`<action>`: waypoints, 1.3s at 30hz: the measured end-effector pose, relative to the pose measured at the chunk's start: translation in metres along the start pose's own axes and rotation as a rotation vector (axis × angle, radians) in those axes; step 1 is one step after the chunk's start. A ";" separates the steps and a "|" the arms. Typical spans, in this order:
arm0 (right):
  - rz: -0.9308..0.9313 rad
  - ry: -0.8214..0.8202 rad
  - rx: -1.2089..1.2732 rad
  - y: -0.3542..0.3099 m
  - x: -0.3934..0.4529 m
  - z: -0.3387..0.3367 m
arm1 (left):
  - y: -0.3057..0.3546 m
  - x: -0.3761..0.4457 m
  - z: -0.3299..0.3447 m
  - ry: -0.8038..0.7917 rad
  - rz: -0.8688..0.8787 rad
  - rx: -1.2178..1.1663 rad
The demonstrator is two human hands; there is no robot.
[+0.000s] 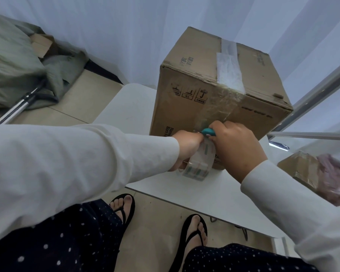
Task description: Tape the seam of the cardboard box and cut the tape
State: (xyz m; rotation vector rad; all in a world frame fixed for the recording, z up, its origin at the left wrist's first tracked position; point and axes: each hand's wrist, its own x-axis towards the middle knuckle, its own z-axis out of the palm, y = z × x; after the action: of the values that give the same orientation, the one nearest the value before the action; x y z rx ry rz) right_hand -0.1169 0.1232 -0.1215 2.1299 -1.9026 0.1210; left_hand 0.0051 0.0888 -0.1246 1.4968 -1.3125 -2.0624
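Seam of the cardboard box is taped over; your left hand grips the tape roll, your right hand grasps the teal cutter, cut apparently pending.

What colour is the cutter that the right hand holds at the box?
Teal; the cutter shows best in the head view.

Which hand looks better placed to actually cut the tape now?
Probably the right hand. It grips the teal cutter right at the stretched tape against the cardboard box. The left hand is occupied holding the tape roll, pulling the strip away from the box.
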 end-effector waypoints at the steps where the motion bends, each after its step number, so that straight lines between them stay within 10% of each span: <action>1: 0.007 0.011 -0.007 0.002 -0.001 0.001 | 0.000 0.000 0.000 -0.004 0.000 0.000; 25: 0.048 0.026 -0.035 0.008 -0.005 0.002 | -0.001 0.003 -0.002 -0.019 0.023 0.056; 34: 0.408 -0.592 0.158 0.058 -0.038 0.002 | -0.009 0.010 -0.010 -0.316 -0.017 0.467; 39: 0.593 -0.576 0.100 0.093 -0.058 0.037 | -0.014 0.018 -0.012 -0.361 0.081 0.867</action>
State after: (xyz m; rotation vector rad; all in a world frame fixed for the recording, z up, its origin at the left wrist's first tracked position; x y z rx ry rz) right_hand -0.2209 0.1609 -0.1572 1.6940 -2.8699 -0.3211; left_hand 0.0113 0.0787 -0.1475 1.3057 -2.5870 -1.8398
